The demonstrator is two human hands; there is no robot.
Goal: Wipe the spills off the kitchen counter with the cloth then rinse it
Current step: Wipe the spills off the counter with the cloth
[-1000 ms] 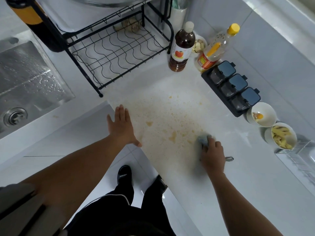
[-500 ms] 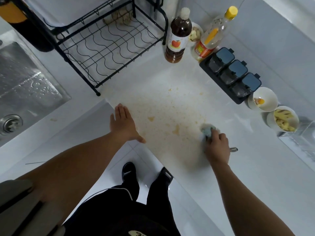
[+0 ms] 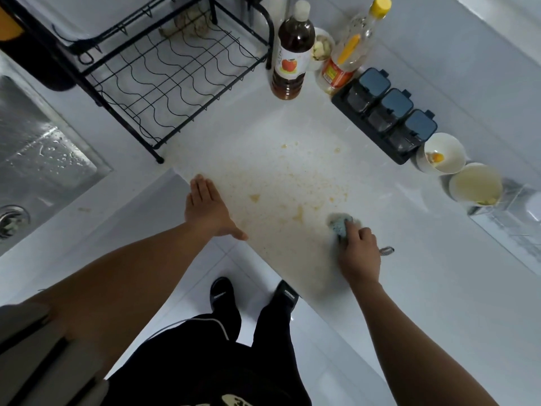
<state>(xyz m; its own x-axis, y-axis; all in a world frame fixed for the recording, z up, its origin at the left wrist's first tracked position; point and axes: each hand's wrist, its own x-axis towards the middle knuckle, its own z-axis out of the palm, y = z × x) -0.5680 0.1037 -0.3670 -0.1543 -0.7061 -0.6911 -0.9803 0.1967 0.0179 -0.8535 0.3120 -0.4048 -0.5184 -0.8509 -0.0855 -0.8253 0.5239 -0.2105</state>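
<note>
A yellowish-brown spill (image 3: 292,197) of specks and small puddles spreads over the white counter (image 3: 409,288) in front of me. My right hand (image 3: 358,256) presses a small light-blue cloth (image 3: 339,225) flat on the counter at the spill's right edge; its fingers cover most of the cloth. My left hand (image 3: 206,208) lies flat and open on the counter's inner corner edge, left of the spill, holding nothing. The steel sink (image 3: 38,153) with its drain sits at the far left.
A black wire dish rack (image 3: 164,74) stands behind the spill. A dark vinegar bottle (image 3: 291,57), a clear oil bottle (image 3: 349,51), a black spice-jar set (image 3: 386,115) and two white bowls (image 3: 445,155) line the back right. A small metal piece (image 3: 386,250) lies by my right hand.
My right hand has slid the cloth a little along the spill's right edge. My left hand stays flat at the corner. The view has tilted slightly.
</note>
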